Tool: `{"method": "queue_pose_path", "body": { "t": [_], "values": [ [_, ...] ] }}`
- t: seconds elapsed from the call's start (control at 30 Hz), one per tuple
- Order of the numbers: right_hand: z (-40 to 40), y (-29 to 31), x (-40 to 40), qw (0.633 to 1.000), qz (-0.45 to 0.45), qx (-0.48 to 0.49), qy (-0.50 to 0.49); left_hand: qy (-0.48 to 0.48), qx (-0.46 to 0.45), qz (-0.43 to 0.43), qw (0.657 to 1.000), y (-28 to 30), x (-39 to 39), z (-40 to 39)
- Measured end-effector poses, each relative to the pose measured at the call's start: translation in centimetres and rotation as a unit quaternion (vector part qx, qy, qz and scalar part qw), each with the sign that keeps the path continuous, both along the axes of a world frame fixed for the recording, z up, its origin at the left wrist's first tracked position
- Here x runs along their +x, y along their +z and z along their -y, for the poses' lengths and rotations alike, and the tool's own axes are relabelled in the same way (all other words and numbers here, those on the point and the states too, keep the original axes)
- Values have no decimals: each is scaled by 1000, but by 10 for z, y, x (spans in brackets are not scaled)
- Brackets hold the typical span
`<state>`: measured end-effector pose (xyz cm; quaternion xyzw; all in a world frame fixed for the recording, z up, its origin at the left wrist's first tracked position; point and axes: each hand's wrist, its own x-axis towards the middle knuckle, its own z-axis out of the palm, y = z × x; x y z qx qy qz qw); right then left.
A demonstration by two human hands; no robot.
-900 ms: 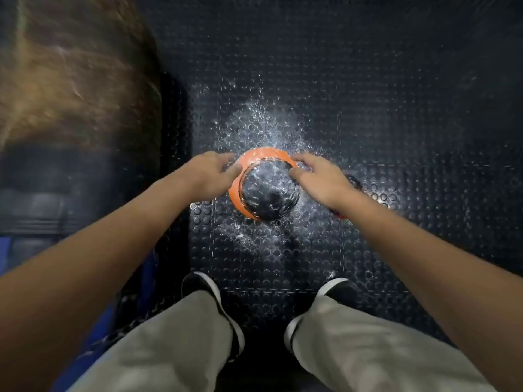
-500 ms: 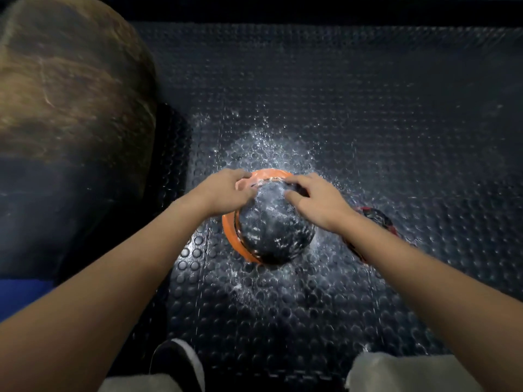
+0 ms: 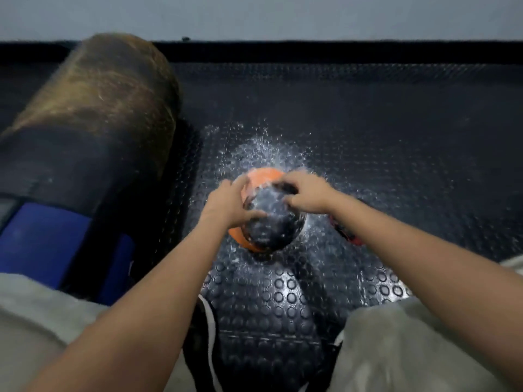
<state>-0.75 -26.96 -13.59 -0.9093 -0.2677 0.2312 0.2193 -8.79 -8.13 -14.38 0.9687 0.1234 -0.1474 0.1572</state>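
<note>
Since half a second earlier, the left hand (image 3: pixel 226 205) had shifted on the orange-rimmed glossy black dome (image 3: pixel 271 227): its thumb now lay stretched across the dark surface, while its fingers curled over the orange rim at the dome's ten o'clock. The right hand (image 3: pixel 307 193) gripped the dome at one o'clock, fingers bent and bunched together on the black skin. The dome sat low over the black studded rubber mat (image 3: pixel 396 137), between both hands, whether touching it I could not tell. A white speckled splash (image 3: pixel 254 154) spread on the mat at its twelve o'clock. A small red-and-black object (image 3: pixel 346 236) lay at three o'clock, partly under the right forearm. A large brown-and-black roll (image 3: pixel 93 123) lay at ten o'clock, with a blue block (image 3: pixel 42 241) at eight.
</note>
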Motion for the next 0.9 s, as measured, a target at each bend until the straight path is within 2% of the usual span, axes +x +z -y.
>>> {"method": "queue_pose_path", "body": {
  "t": [0.13,0.23,0.3,0.4,0.57,0.7,0.9],
  "values": [
    [-2,7,-17,999,-38,38,-10,35,-41,-40,998,8,-9,-11],
    [-4,3,-25,994,-57,88,-43,11,-21,-2,1000,13,-11,-12],
    [-1,-3,-20,982,-91,139,-92,-7,-56,15,998,14,-8,-9],
    [10,-18,-2,960,-98,178,-194,-47,-54,-32,997,12,2,-6],
    [45,-67,34,933,-96,76,-338,-74,28,-33,996,11,19,0],
    [76,-112,49,921,-108,-26,-373,-68,68,-7,995,5,24,7],
    [100,-171,47,902,-174,-98,-383,-44,77,11,996,-3,33,12]
  ]
}}
